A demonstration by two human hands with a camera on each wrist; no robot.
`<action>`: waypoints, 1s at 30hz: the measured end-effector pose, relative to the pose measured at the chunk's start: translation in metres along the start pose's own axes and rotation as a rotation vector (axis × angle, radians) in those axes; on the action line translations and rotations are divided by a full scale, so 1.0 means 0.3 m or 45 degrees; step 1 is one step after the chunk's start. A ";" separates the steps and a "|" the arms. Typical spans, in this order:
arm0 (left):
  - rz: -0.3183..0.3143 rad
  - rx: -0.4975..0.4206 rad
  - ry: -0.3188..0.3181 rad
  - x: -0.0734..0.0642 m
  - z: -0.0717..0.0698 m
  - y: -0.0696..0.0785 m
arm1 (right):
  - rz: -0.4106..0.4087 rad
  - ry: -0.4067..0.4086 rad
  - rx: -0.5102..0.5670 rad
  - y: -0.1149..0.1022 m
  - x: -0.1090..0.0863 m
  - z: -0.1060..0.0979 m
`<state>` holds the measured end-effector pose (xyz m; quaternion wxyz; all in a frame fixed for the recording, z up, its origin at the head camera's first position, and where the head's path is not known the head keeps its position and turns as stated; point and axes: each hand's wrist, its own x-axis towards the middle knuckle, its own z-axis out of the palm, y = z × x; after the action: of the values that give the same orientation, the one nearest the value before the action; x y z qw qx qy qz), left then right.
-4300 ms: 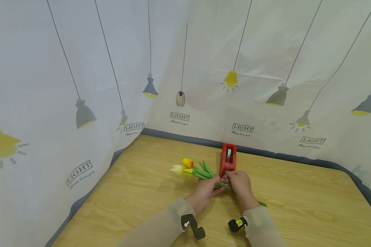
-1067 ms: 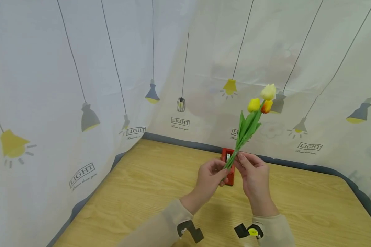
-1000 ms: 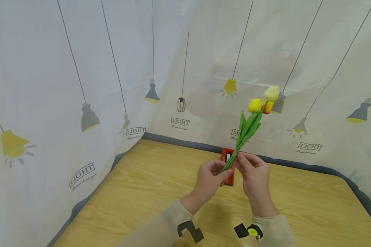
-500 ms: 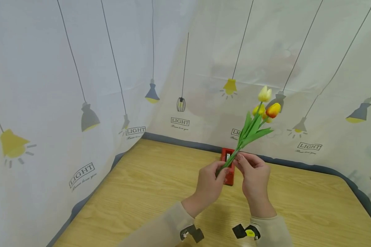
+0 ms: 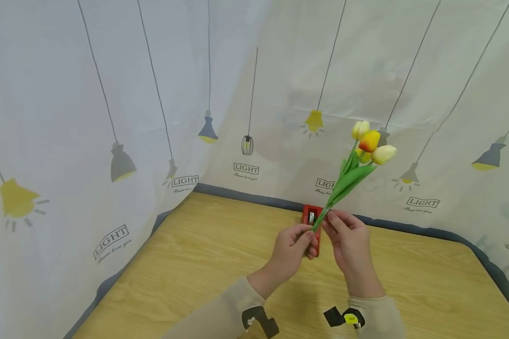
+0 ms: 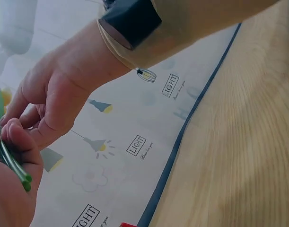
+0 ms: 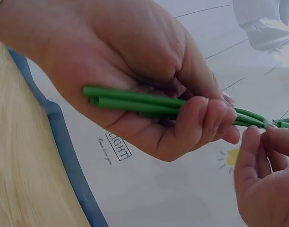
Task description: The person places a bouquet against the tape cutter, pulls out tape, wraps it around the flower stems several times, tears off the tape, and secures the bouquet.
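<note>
A bunch of several tulips (image 5: 370, 141), white, yellow and orange-red with green leaves, is held up at a slant in front of the person. The left hand (image 5: 289, 248) grips the lower green stems (image 7: 135, 101), whose cut ends stick out past the palm in the right wrist view. Higher up, the right hand (image 5: 351, 242) pinches the stems with thumb and fingertips at a shiny clear band (image 7: 270, 123) that looks like tape. Behind the hands stands a red tape dispenser (image 5: 305, 213), partly hidden by the left hand and the stems.
The dispenser is on a wooden table (image 5: 220, 249), close to its back edge. White cloth (image 5: 161, 94) printed with lamps hangs behind and on the left. A dark blue border (image 5: 246, 195) runs along the table's edge.
From low by the dispenser, both hands have lifted the tulips, blooms now up and right. Over the last second the bunch has turned in the fingers, showing a second white bloom.
</note>
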<state>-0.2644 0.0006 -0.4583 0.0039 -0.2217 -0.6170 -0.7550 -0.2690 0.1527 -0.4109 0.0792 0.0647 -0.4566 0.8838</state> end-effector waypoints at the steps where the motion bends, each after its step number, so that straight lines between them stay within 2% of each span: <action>1: -0.008 -0.013 -0.018 -0.001 0.000 0.001 | 0.005 -0.023 -0.006 0.000 0.001 -0.005; 6: -0.067 -0.079 -0.077 -0.005 -0.002 0.009 | -0.013 -0.111 -0.086 -0.003 0.001 -0.023; 16: -0.284 -0.349 -0.227 0.008 -0.018 -0.001 | -0.058 -0.301 -0.342 -0.008 0.017 -0.076; 18: -0.317 -0.367 -0.240 0.011 -0.017 -0.004 | -0.060 -0.323 -0.374 -0.008 0.021 -0.084; 20: -0.327 -0.334 -0.217 0.011 -0.015 -0.006 | -0.064 -0.317 -0.394 -0.005 0.022 -0.091; 24: -0.295 -0.193 -0.050 0.012 -0.015 -0.007 | -0.082 -0.256 -0.475 0.001 0.028 -0.096; 27: -0.244 -0.065 0.045 0.018 -0.019 -0.015 | -0.104 -0.161 -0.637 0.002 0.035 -0.095; 30: -0.189 0.095 0.089 0.017 -0.024 -0.025 | -0.125 -0.080 -0.807 0.011 0.038 -0.089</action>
<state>-0.2733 -0.0030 -0.4646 -0.0222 -0.1487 -0.6589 -0.7370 -0.2820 0.1735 -0.4269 0.1237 0.0859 -0.7077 0.6902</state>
